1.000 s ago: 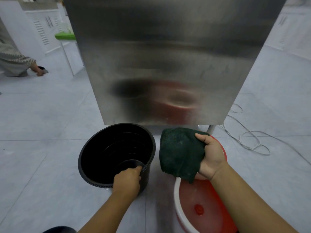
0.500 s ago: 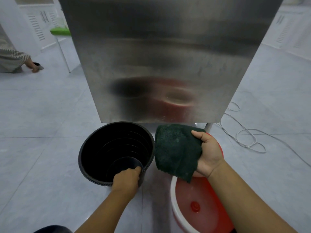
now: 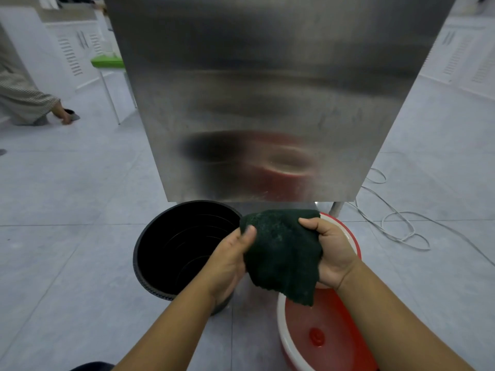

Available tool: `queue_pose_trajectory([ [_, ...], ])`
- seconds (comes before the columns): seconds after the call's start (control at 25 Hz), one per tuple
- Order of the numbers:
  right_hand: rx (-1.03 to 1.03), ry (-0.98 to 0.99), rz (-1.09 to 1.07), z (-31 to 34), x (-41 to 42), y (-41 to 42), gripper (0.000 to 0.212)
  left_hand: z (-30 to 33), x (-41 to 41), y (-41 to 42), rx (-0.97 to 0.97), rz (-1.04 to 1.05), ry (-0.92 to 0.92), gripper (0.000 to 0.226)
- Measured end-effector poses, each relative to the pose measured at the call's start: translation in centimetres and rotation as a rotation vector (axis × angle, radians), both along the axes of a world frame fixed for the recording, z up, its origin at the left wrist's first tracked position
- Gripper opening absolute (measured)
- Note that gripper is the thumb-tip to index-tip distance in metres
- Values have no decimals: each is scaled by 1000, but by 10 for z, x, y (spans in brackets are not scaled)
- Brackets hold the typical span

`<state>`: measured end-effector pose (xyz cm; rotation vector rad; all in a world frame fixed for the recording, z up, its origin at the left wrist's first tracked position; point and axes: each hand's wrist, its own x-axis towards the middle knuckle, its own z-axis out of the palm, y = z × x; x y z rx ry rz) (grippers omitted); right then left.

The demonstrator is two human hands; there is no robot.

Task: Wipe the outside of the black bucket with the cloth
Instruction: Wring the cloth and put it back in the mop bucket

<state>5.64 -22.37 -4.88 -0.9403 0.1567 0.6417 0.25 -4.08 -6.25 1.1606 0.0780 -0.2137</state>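
The wiping itself has not yet begun, as far as I can judge. The left hand (image 3: pixel 230 259) and the right hand (image 3: pixel 330 254) both pinch the dark green cloth (image 3: pixel 282 253), held in the air above the red basin (image 3: pixel 348 238). The black bucket (image 3: pixel 182 245) stands upright on the floor (image 3: pixel 67 258), just beside the basin. The cloth does not touch the bucket, so its whole outside is left to wipe.
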Motion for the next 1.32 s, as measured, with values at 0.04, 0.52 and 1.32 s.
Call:
queue_pose_trajectory([
  [0.04, -35, 9, 4, 0, 2, -3, 50, -1, 1, -5, 28, 61, -2, 32],
  [0.52, -302, -163, 27, -44, 61, -38, 46, -15, 81, -35, 247, 316, 293, 14],
  [1.32, -1066, -332, -175, -127, 103, -27, 22, -105, 141, -72, 1334, -101, 137, 78],
])
